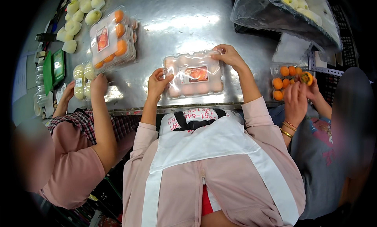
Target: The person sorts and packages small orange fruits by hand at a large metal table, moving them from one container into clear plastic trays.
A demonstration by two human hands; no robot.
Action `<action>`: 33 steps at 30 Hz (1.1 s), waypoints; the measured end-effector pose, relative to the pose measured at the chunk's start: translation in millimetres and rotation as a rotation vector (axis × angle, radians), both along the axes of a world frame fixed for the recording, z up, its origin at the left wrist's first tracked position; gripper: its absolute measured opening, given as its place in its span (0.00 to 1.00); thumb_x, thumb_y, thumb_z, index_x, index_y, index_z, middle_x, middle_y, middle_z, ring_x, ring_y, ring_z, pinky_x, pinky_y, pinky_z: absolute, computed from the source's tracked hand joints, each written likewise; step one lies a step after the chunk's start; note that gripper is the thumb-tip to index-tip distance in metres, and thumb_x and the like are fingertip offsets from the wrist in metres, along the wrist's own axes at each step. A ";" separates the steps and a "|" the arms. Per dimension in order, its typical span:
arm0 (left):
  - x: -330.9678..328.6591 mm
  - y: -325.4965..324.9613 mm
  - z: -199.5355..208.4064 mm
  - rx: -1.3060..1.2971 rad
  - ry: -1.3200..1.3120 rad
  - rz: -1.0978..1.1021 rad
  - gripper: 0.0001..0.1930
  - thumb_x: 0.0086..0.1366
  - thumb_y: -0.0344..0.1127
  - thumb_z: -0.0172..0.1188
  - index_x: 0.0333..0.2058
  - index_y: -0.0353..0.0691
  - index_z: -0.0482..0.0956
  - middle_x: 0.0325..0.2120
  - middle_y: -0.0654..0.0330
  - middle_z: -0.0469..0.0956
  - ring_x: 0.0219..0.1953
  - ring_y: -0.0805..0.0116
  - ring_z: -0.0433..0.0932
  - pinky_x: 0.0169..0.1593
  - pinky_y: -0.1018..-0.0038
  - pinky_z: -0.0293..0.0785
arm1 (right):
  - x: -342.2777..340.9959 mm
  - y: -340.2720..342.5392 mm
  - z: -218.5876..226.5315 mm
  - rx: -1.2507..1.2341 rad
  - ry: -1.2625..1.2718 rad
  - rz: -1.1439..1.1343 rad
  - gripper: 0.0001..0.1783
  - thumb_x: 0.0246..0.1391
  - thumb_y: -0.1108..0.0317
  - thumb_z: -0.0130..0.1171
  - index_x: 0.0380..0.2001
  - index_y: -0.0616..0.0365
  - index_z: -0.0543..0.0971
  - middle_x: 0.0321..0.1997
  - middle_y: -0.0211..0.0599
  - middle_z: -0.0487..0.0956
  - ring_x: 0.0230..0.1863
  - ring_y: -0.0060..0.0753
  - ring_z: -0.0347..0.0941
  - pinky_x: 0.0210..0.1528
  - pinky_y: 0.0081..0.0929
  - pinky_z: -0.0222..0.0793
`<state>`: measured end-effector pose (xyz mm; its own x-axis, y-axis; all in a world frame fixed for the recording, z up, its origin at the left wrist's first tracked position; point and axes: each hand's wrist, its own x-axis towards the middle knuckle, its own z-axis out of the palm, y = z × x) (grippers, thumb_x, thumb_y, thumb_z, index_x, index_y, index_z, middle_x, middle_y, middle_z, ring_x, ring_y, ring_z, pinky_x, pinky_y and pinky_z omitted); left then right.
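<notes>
A: Nearest entry?
B: One white apron (196,144), worn over a pale pink top, with a black buckled strap above. Just beyond, the front edge of one steel table (157,38).
A: Principal item?
B: One clear fruit box (194,74), lidded, lying flat on the table near that edge, between the wearer's two hands. Rounded pinkish contents show through; a label picturing orange fruit sits on top, toward the middle.
A: Condition of the hands?
B: Left hand (160,82): grasping the box at its left edge, thumb on top, fingers curled at the side. Right hand (231,58): gripping the far right corner between thumb and fingers.
A: Items at either side?
B: Left: a co-worker's hand (99,85) at one pack of pale fruit (79,75). Right: one clear tray (277,66) of orange fruit; near it, a second co-worker's hands (296,96) with a single orange fruit (307,79).
A: Farther back?
B: Left: one stack of filled boxes (111,39); beyond it, several pale fruits in foam nets (78,17). Far right: one dark crate (271,16), plastic-lined, holding more pale fruit.
</notes>
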<state>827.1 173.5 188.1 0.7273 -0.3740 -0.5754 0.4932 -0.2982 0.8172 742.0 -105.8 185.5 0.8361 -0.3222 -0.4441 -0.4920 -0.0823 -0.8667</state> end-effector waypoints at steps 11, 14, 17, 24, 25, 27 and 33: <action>8.4 3.9 -14.5 0.083 -0.070 -0.092 0.27 0.46 0.31 0.64 0.45 0.34 0.66 0.37 0.60 0.73 0.31 0.74 0.72 0.28 0.83 0.67 | 52.2 12.6 -4.9 -0.704 -0.082 0.584 0.33 0.23 0.41 0.63 0.25 0.62 0.76 0.27 0.46 0.75 0.30 0.46 0.71 0.33 0.34 0.66; 18.5 -4.8 -16.4 0.042 -0.145 -0.070 0.26 0.46 0.29 0.63 0.46 0.31 0.66 0.35 0.56 0.73 0.33 0.71 0.73 0.36 0.79 0.69 | 49.8 6.6 12.3 -0.538 0.106 0.578 0.29 0.24 0.43 0.62 0.23 0.58 0.75 0.26 0.42 0.75 0.30 0.41 0.71 0.31 0.31 0.65; 40.7 -28.3 -17.5 -0.024 -0.219 -0.136 0.28 0.46 0.31 0.64 0.47 0.31 0.66 0.38 0.54 0.72 0.36 0.67 0.72 0.41 0.76 0.68 | 29.7 -0.7 9.5 -0.490 0.164 0.380 0.28 0.25 0.43 0.62 0.23 0.57 0.75 0.26 0.38 0.75 0.31 0.38 0.72 0.32 0.31 0.66; 40.9 -49.5 -15.5 0.241 -0.763 -0.079 0.31 0.48 0.39 0.63 0.50 0.35 0.62 0.47 0.51 0.63 0.46 0.61 0.63 0.51 0.68 0.58 | -28.8 15.9 25.2 -0.361 0.307 0.064 0.31 0.33 0.41 0.56 0.27 0.62 0.78 0.32 0.47 0.76 0.36 0.43 0.73 0.38 0.33 0.67; 34.2 -41.5 -23.7 0.240 -0.775 -0.097 0.31 0.48 0.39 0.63 0.50 0.35 0.62 0.47 0.51 0.63 0.46 0.61 0.63 0.51 0.68 0.58 | -34.5 21.0 25.6 -0.338 0.325 0.039 0.31 0.34 0.41 0.55 0.27 0.63 0.78 0.32 0.48 0.76 0.36 0.43 0.73 0.38 0.33 0.68; 16.2 -33.8 -34.7 0.192 -0.626 0.069 0.33 0.49 0.40 0.63 0.52 0.37 0.58 0.47 0.50 0.61 0.45 0.63 0.64 0.48 0.70 0.61 | -43.7 24.6 18.3 -0.366 0.315 -0.006 0.31 0.34 0.41 0.55 0.24 0.64 0.77 0.28 0.47 0.76 0.34 0.41 0.73 0.37 0.33 0.68; -29.6 -16.8 -30.2 0.087 -0.327 0.028 0.31 0.53 0.38 0.59 0.52 0.36 0.56 0.46 0.52 0.62 0.43 0.67 0.66 0.42 0.75 0.67 | -50.6 31.6 23.5 -0.131 0.273 0.159 0.30 0.38 0.43 0.54 0.19 0.67 0.76 0.14 0.42 0.75 0.14 0.32 0.73 0.23 0.25 0.71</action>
<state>797.4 156.7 158.0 0.8877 -0.3111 -0.3393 0.2183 -0.3642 0.9054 691.4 -74.2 209.0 0.7368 -0.2664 -0.6214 -0.6760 -0.2791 -0.6819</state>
